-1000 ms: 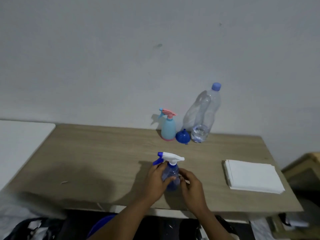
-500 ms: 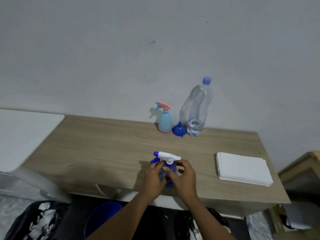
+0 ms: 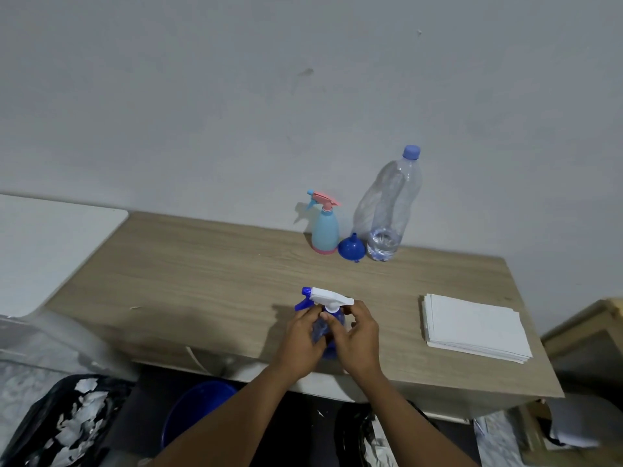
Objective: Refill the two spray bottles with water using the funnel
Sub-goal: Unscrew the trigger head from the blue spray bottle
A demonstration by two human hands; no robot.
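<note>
A blue spray bottle [image 3: 328, 320] with a white trigger head stands near the front edge of the wooden table [image 3: 209, 264]. My left hand [image 3: 301, 338] grips its body from the left. My right hand [image 3: 357, 335] pinches the white collar under the trigger head. At the back by the wall stand a light-blue spray bottle [image 3: 324, 230] with a pink head, a blue funnel [image 3: 351, 248] lying mouth-down, and a tall clear water bottle [image 3: 391, 210] with a little water and a blue cap.
A stack of white paper towels [image 3: 475, 326] lies on the table's right side. Under the table stand a blue bucket [image 3: 195, 412] and a black bag of paper scraps [image 3: 64, 423]. A white surface [image 3: 43, 244] adjoins the table's left end.
My right hand has moved up from the bottle's side to the collar under the trigger head. The camera has tilted, showing more of the floor.
</note>
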